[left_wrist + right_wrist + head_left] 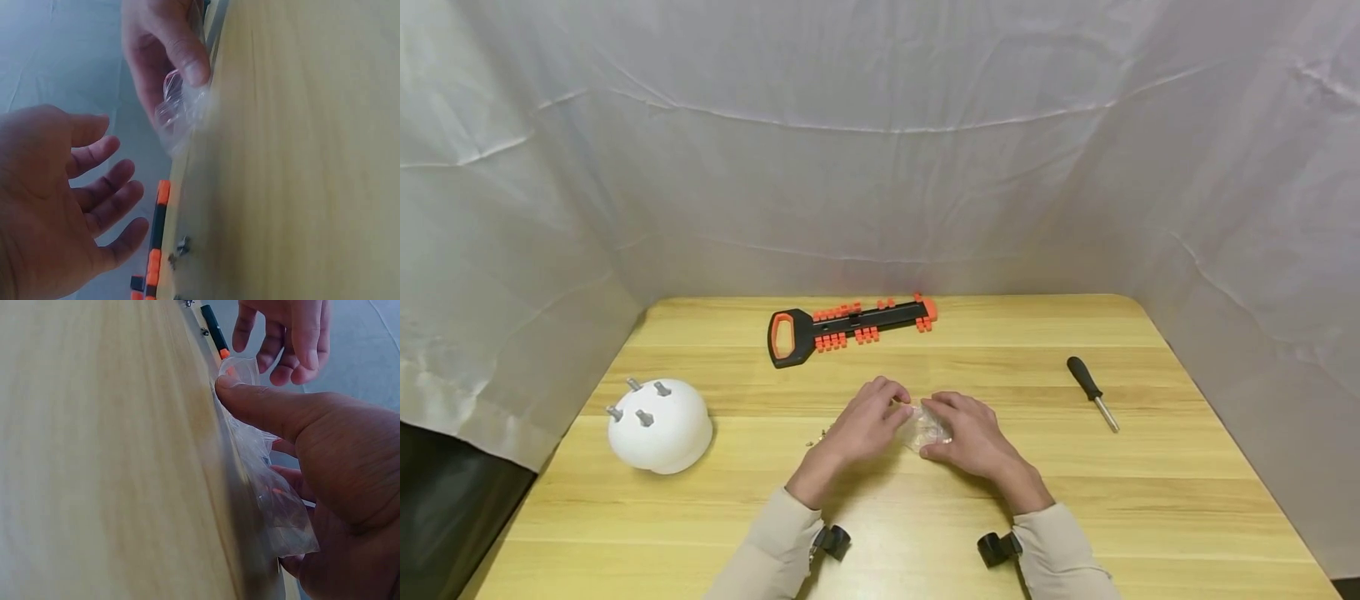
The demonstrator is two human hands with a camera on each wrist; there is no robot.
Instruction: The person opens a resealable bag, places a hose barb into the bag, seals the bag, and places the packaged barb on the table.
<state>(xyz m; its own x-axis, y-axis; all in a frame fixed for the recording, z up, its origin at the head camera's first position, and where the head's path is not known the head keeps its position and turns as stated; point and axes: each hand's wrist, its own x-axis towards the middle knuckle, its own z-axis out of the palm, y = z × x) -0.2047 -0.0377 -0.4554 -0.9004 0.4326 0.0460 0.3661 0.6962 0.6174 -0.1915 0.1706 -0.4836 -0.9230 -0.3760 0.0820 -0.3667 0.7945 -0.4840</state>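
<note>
A crumpled clear plastic bag (922, 429) is pinched between the thumb and fingers of my right hand (972, 435), just above the table; the right wrist view shows the bag (281, 509) hanging along the palm. Facing it, my left hand (867, 423) has loosely bent fingers, and the left wrist view shows a gap between that hand (69, 200) and the bag (178, 115). Beside the left hand lie several small metal screws (182, 245), partly hidden by it in the head view. Whether anything is inside the bag, I cannot tell.
Toward the back lies a black bar with orange clips and a loop handle (793, 337). A white rounded object (673, 437) with several grey pegs on top stands at the left. On the right is a black-handled screwdriver (1084, 379). Grey sheeting (895, 167) surrounds the table.
</note>
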